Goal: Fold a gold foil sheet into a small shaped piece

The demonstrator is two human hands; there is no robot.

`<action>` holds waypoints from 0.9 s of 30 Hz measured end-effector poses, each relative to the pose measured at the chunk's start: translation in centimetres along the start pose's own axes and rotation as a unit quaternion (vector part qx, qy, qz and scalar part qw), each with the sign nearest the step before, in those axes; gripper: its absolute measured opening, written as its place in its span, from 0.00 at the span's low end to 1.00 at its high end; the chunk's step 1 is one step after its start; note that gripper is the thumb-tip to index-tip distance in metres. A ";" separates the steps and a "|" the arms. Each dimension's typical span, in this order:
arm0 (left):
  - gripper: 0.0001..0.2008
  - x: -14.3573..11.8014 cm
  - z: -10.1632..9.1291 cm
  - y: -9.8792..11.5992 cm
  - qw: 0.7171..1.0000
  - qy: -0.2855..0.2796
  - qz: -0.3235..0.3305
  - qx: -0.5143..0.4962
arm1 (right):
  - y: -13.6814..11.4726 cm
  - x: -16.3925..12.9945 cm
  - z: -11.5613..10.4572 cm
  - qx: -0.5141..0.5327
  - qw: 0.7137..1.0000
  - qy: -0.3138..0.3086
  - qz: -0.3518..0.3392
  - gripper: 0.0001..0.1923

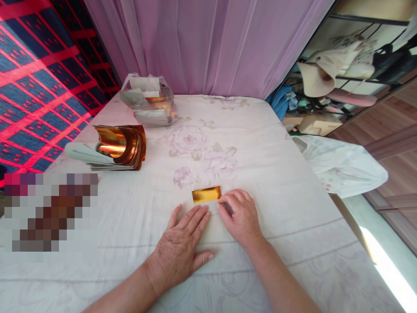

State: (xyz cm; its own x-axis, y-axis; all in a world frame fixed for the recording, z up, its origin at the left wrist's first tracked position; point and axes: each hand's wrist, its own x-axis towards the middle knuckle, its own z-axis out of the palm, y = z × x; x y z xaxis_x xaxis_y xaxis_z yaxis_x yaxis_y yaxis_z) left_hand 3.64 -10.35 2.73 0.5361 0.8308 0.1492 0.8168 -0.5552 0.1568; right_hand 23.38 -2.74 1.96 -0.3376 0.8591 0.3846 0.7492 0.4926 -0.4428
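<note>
A small sheet of paper lies on the white flowered cloth (pixel 137 226), its far edge folded over so a gold foil strip (pixel 206 194) shows. My left hand (pixel 182 248) lies flat on the near part of the sheet, fingers spread and pointing at the strip. My right hand (pixel 239 215) rests beside it, fingertips pressing the paper at the strip's right end. Neither hand lifts anything.
A curled stack of gold foil sheets (pixel 112 148) lies at the left. A clear plastic bag of more sheets (pixel 150 102) sits at the back. Purple curtain (pixel 208 43) behind, a shelf of hats (pixel 339 65) and a white bag (pixel 342 167) on the right.
</note>
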 end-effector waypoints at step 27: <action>0.35 -0.1 0.3 -0.2 1.000 0.019 0.014 0.020 | 2.5 0.3 -1.0 0.088 0.991 -0.102 -0.024 0.07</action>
State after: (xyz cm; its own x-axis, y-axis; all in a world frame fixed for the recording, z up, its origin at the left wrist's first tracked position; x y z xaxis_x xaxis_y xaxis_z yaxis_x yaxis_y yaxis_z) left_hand 3.53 -10.30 2.42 0.5505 0.8129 0.1900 0.8103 -0.5751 0.1126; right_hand 25.69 -1.37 1.78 -0.4916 0.8356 0.2452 0.6249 0.5346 -0.5689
